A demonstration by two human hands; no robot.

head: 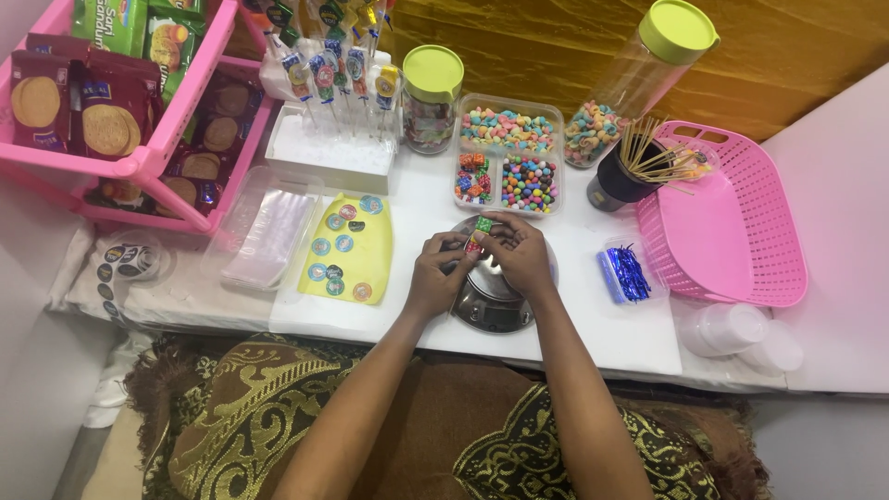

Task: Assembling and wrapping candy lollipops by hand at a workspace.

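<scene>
Patterned cushions [278,417] lie nearest, with both forearms reaching over them to the white table [611,333]. Over a round metal scale [491,301] the two hands meet. Between their fingertips sits a short candy skewer [480,233] of small coloured cubes. The left hand [435,278] is curled, pinching the near end of the skewer. The right hand [520,255] is also closed round it from the far side, fingers bent over the top pieces.

Just beyond stands a divided tray [509,153] of sweets, a green-lidded jar [432,97] to its left and a tilted tall jar [648,79] to its right. A dark cup of sticks [630,167] sits beside a pink basket [732,218]. Blue twist ties [630,273] lie right of the scale, a yellow sticker sheet [352,250] left of it.

The cubes look loosely threaded, so an uneven squeeze could slide one off onto the scale or table. A sharp stick end, if there is one, could prick a fingertip. An elbow swinging right might catch the cup and scatter its sticks.
</scene>
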